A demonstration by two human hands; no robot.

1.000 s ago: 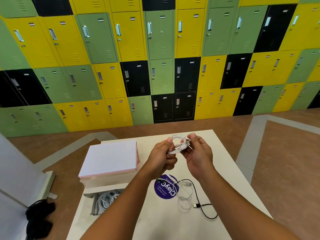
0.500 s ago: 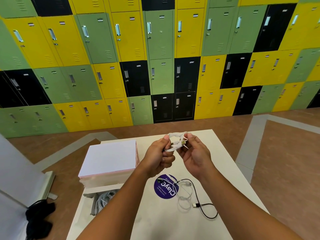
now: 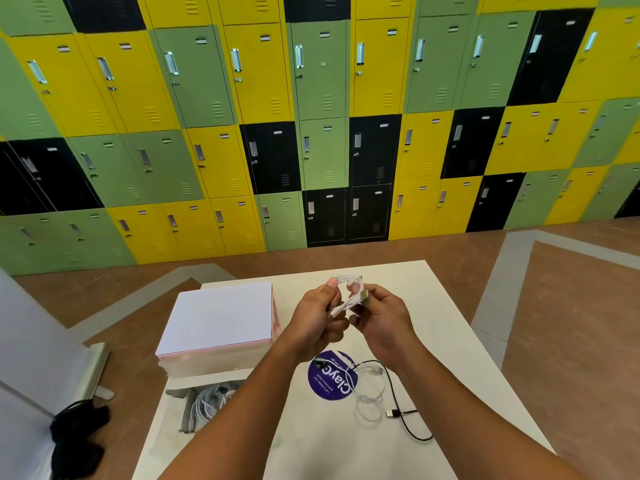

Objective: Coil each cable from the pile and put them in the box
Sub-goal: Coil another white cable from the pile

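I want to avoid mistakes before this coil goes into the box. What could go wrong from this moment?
1. The white coil is only pinched between the left hand and the right hand, with its plug end sticking out of the loops; it may spring open when released.
2. The loose white cable and the black cable overlap on the table, so lifting one might drag the other along.

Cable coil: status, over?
Left hand grips coil, right hand pinches its plug end. Coil over table, not yet in box. Loose white cable and black cable on table. Nothing blocking.
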